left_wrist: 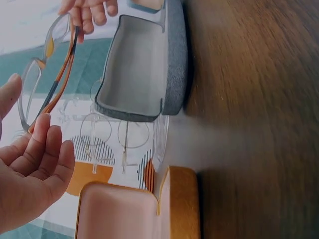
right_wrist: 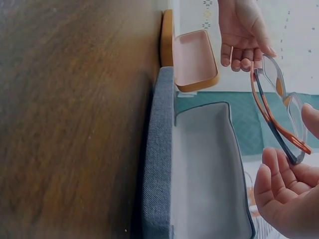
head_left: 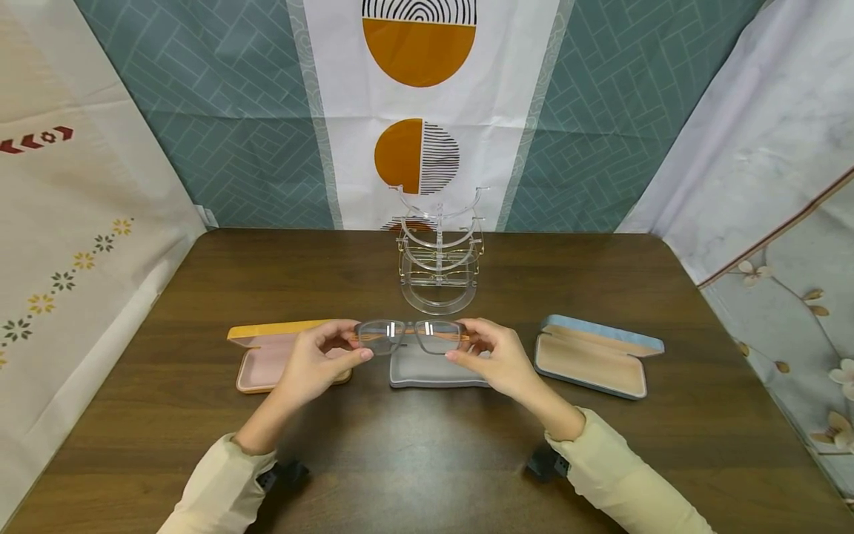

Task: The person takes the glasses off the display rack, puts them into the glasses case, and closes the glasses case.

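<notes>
Both hands hold a pair of eyeglasses (head_left: 382, 338) with a grey frame and orange-and-dark temples. My left hand (head_left: 322, 362) pinches the left end between thumb and fingers, and my right hand (head_left: 495, 357) pinches the right end. In both wrist views the temples (right_wrist: 271, 119) lie folded behind the lenses. Below the eyeglasses, a grey glasses case (head_left: 437, 377) stands open on the table; its grey inside (left_wrist: 134, 69) holds nothing visible. The hands and eyeglasses partly cover that case in the head view.
A yellow glasses case (head_left: 256, 371) with pink lining lies open at left, partly behind my left hand. At right is an open blue case (head_left: 590, 363) with beige lining. A clear display stand (head_left: 437, 308) with thin-rimmed eyeglasses rises behind, near the curtain (head_left: 567, 170).
</notes>
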The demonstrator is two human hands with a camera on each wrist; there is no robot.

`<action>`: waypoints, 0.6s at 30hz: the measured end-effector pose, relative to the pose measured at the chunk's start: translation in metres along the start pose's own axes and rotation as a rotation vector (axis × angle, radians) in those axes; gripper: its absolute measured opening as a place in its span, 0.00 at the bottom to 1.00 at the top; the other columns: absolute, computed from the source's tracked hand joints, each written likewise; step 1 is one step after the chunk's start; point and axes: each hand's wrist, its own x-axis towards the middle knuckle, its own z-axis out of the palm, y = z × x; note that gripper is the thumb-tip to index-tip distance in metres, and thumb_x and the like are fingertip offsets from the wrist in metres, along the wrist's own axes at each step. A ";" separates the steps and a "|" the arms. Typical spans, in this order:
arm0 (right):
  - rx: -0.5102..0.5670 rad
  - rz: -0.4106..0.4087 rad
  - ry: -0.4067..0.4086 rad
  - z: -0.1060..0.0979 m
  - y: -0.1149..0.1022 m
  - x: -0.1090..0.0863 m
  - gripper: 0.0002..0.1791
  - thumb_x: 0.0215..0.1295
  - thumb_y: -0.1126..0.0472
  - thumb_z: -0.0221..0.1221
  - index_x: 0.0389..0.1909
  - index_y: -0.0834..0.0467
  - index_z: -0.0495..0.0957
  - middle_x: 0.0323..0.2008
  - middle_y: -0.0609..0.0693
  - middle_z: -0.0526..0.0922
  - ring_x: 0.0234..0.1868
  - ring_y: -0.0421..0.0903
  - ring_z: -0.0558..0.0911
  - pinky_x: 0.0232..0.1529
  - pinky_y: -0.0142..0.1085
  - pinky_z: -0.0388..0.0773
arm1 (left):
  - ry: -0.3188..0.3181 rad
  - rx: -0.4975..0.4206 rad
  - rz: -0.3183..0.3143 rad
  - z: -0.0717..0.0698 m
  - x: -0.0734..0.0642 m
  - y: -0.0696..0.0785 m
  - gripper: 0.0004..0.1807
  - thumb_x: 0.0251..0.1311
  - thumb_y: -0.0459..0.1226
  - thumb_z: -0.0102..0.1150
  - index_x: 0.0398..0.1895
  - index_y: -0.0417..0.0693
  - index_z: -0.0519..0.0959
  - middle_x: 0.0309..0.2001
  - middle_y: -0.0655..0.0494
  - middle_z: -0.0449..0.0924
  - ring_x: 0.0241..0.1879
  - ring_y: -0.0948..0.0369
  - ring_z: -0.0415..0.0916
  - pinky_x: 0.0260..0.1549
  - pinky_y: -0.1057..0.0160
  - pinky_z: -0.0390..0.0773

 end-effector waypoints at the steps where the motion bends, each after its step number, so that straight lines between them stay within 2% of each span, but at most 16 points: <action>1: -0.009 0.015 -0.003 0.001 -0.004 0.000 0.20 0.51 0.71 0.64 0.46 0.71 0.75 0.30 0.57 0.79 0.29 0.44 0.77 0.31 0.35 0.76 | -0.002 0.008 -0.007 -0.001 -0.001 0.000 0.21 0.44 0.24 0.66 0.44 0.26 0.75 0.29 0.46 0.77 0.29 0.66 0.75 0.33 0.69 0.77; 4: -0.027 0.055 -0.015 0.005 -0.006 0.001 0.20 0.51 0.72 0.64 0.46 0.73 0.74 0.31 0.60 0.79 0.30 0.47 0.77 0.32 0.36 0.76 | -0.008 0.022 -0.034 -0.003 -0.002 -0.001 0.21 0.44 0.26 0.67 0.44 0.27 0.75 0.29 0.47 0.78 0.30 0.65 0.76 0.32 0.69 0.77; 8: -0.039 0.055 -0.024 0.011 0.017 0.002 0.20 0.51 0.68 0.65 0.46 0.69 0.75 0.33 0.57 0.80 0.31 0.46 0.78 0.33 0.35 0.76 | -0.025 0.050 -0.045 -0.007 -0.005 -0.004 0.22 0.44 0.27 0.68 0.44 0.26 0.75 0.28 0.49 0.78 0.29 0.65 0.76 0.32 0.67 0.77; 11: -0.050 0.039 -0.031 0.014 0.021 0.002 0.20 0.51 0.64 0.66 0.46 0.66 0.76 0.33 0.54 0.81 0.31 0.43 0.78 0.32 0.33 0.76 | -0.037 0.085 -0.038 -0.009 -0.007 -0.009 0.22 0.43 0.26 0.67 0.44 0.25 0.75 0.28 0.49 0.78 0.29 0.66 0.76 0.31 0.67 0.77; 18: -0.059 0.013 -0.051 0.023 0.025 0.003 0.18 0.53 0.61 0.65 0.43 0.66 0.77 0.32 0.55 0.80 0.30 0.42 0.78 0.31 0.33 0.77 | -0.037 0.148 -0.007 -0.013 -0.011 -0.016 0.21 0.42 0.23 0.67 0.43 0.23 0.74 0.27 0.48 0.78 0.28 0.66 0.75 0.30 0.68 0.77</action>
